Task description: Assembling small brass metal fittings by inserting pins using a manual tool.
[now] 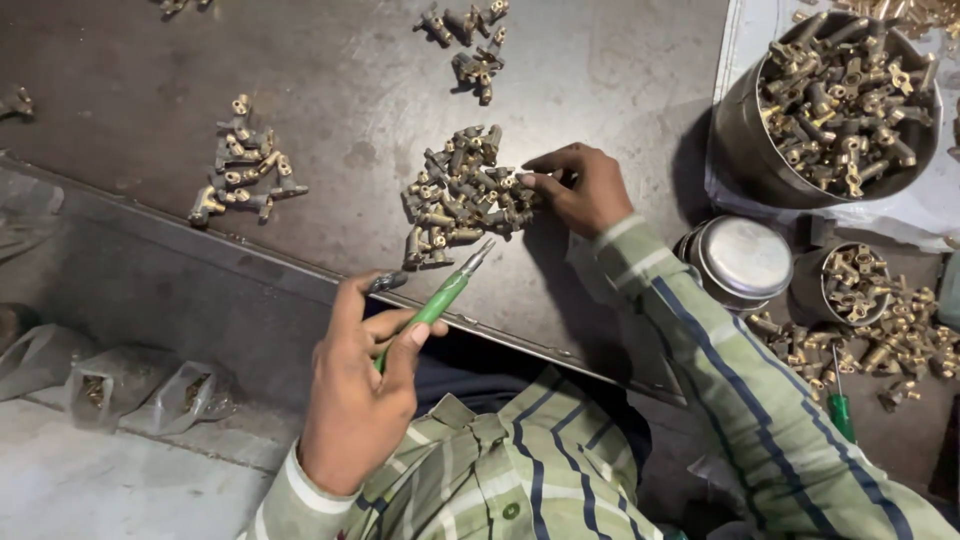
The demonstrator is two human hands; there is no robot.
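My left hand [355, 395] grips a green-handled screwdriver [440, 298] whose metal tip points up-right toward a pile of small brass fittings [455, 200]. A small dark part [388, 282] sits at that hand's fingertips. My right hand [578, 188] reaches to the right edge of the pile, with thumb and fingers pinched on one brass fitting [518, 180]. Everything lies on a dark metal tabletop [330, 130].
Smaller heaps of fittings [243, 165] lie at left and at the top [470, 45]. A large steel pot [735, 140] full of fittings stands top right, with a lidded tin [743, 258], a small cup [815, 290], loose fittings and a second green screwdriver [841, 412] below. Plastic bags [190, 395] lie lower left.
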